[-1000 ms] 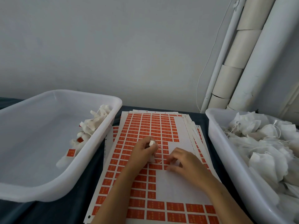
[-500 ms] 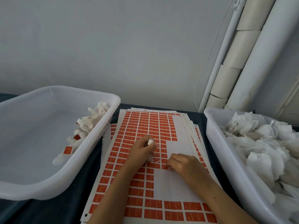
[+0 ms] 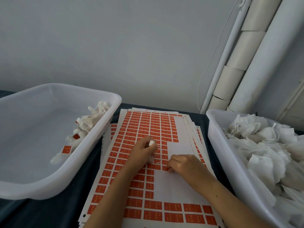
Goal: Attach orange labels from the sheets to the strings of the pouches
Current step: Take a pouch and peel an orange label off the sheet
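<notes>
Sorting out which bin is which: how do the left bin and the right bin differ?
The left bin is mostly bare, with a few pouches along its right wall; the right bin is heaped full. Orange labels show on pouches in the left bin; none show in the right bin, only white pouches and strings. Both are white plastic tubs flanking the label sheets.

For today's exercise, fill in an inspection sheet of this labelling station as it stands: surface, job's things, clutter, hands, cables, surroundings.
Surface: dark table.
Job's things: label sheets stacked centrally, part peeled; left tub holds few labelled pouches; right tub heaped with unlabelled pouches.
Clutter: nothing seen.
Hands: left hand grips a pouch; right hand pinches at an orange label.
Cables: thin white wire on wall.
Surroundings: grey wall, white pipes.
</notes>
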The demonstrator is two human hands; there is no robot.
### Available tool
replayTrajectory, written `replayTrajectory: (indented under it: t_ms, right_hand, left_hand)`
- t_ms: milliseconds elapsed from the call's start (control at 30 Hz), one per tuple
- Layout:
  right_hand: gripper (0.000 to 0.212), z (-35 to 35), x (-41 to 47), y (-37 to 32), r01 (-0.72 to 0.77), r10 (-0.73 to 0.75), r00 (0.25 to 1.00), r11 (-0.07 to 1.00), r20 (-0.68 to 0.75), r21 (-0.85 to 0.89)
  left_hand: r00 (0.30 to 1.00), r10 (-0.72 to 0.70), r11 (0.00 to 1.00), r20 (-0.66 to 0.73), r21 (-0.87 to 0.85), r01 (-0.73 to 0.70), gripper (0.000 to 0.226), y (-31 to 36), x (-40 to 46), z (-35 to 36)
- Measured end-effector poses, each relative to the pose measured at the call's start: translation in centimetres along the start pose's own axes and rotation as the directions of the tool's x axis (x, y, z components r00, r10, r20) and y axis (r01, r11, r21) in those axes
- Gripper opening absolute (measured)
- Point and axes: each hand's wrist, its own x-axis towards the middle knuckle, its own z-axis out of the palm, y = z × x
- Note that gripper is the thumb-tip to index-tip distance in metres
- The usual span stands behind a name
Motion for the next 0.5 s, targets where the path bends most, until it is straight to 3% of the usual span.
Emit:
replayTrajectory:
  t_ms: [267,500]
  right_hand:
    - [0.042,0.3,-0.3,-0.8,0.019,-0.034,0.992,0.993,-0.126,-0.113]
    - [0.046,0.2,0.1,-0.9,0.025,-0.041,0.995,0.984,-0.087,-0.176]
  left_hand:
    - [1.000,0.004,1.000,0.013,-0.013,-0.004,0.017,0.2,-0.2,0.0]
    - [1.000,0.019,1.000,0.024,0.002,-0.019,0.019,0.1,-0.2,0.1]
